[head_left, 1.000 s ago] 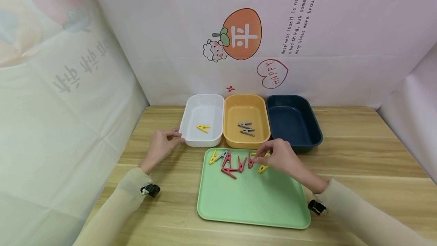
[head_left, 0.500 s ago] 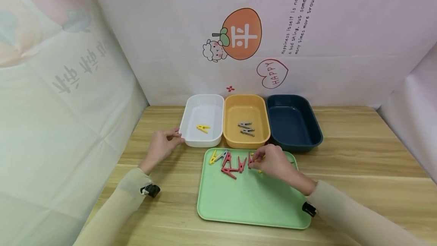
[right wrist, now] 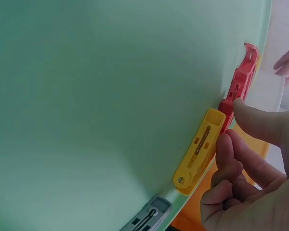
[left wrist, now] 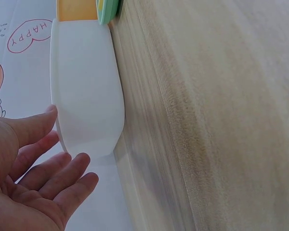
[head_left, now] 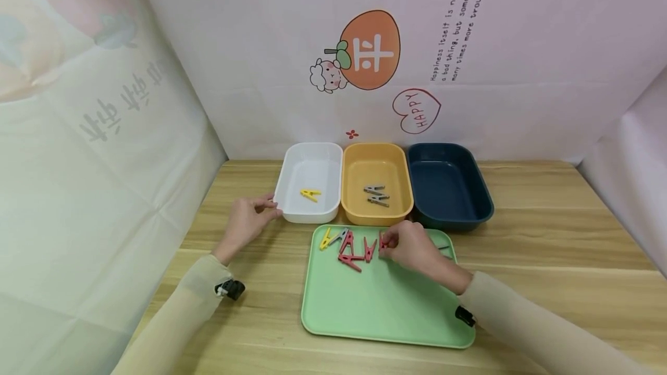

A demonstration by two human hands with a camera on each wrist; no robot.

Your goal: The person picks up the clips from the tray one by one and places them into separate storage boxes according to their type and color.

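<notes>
Red clip (right wrist: pixel 227 110): pinched between thumb and forefinger of the right hand (head_left: pixel 414 246), at the far edge of the green tray (head_left: pixel 385 305); whether lifted, cannot tell. Left hand (head_left: pixel 247 223): fingers loosely bent, touching the white bin (head_left: pixel 311 218) at its near left corner. Apparently done: one binned yellow clip (head_left: pixel 310 193) in the white bin, two binned grey clips (head_left: pixel 372 199) in the orange bin (head_left: pixel 375 220). Outstanding, on the tray: the pinched clip, three other red clips (head_left: pixel 369 252), two yellow clips (right wrist: pixel 198 151), two grey clips (right wrist: pixel 149 215); judged under half through
</notes>
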